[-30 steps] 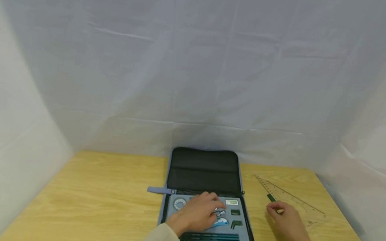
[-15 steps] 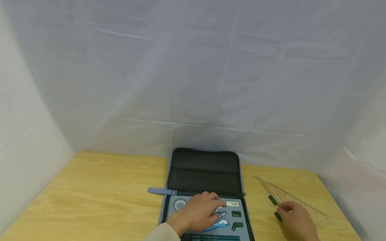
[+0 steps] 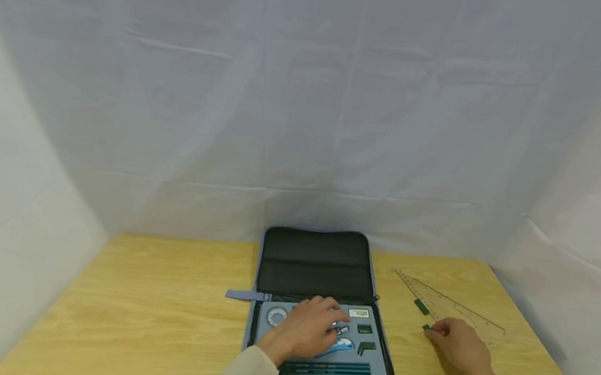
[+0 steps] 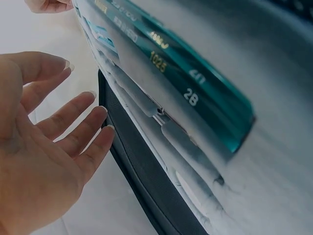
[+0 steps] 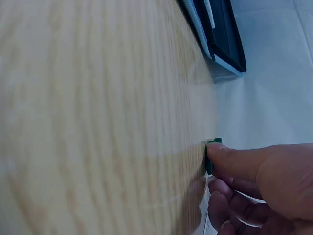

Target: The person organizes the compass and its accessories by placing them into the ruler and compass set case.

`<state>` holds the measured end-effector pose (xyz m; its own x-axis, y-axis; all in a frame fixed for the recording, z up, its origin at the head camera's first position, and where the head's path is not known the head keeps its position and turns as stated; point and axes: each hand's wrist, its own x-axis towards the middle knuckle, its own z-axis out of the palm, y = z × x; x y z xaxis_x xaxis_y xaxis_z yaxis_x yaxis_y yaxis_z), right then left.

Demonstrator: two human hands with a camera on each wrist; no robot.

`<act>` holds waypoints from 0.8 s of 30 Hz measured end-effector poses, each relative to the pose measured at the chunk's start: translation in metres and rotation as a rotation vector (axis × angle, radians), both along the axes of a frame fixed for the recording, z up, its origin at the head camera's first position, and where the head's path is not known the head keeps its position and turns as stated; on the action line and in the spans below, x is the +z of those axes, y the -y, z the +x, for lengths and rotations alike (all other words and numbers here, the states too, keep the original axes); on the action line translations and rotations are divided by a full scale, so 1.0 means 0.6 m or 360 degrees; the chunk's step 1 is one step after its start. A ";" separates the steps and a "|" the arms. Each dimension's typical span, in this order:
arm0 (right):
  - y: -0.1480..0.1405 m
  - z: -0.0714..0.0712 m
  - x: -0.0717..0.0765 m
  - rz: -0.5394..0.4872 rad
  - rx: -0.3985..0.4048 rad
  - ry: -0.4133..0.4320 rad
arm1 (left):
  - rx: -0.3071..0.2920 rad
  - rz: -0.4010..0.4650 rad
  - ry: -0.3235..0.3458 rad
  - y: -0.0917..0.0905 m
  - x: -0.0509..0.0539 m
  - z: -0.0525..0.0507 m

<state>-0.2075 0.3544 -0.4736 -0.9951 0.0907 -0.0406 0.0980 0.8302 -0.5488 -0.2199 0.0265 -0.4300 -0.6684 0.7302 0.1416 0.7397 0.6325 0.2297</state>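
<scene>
My left hand (image 3: 307, 329) is over the open zip case (image 3: 316, 274), its fingers loosely bent and spread. The left wrist view has this hand (image 4: 63, 127) holding nothing, beside green pencils (image 4: 186, 78) marked 2B. My right hand (image 3: 462, 348) is at the right side of the table, thumb and fingertips pinching a small dark green piece (image 3: 427, 327). The right wrist view has the thumb against that green piece (image 5: 210, 159), close to the tabletop. A second green piece (image 3: 422, 306) lies just beyond, beside a clear set square (image 3: 453, 304).
In the case's grey tray are a round white dial (image 3: 276, 316), a white eraser (image 3: 359, 313), a green block (image 3: 364, 329), an L-shaped green piece (image 3: 366, 348), a blue item (image 3: 339, 346) and several pencils (image 3: 330, 371). White sheeting (image 3: 307, 121) rises behind the wooden table (image 3: 156, 301).
My right hand has shifted slightly right and nearer me; the second green piece has come into view at its fingertips, apart from the first. My left hand has stayed over the case.
</scene>
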 end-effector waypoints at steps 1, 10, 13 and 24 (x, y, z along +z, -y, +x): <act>0.000 -0.001 0.000 0.0011 0.0003 -0.0003 | 0.0002 -0.0002 -0.0004 0.001 0.001 0.001; 0.002 -0.012 0.001 0.0069 0.0054 0.0043 | 0.0073 -0.0001 -0.0020 0.016 0.006 0.001; 0.001 -0.017 0.000 0.0058 0.0075 0.0057 | 0.0095 -0.0001 -0.0005 0.024 0.007 -0.002; 0.033 -0.043 0.011 -0.0073 0.0218 -0.0072 | 0.0225 -0.0005 -0.0031 0.058 0.006 -0.012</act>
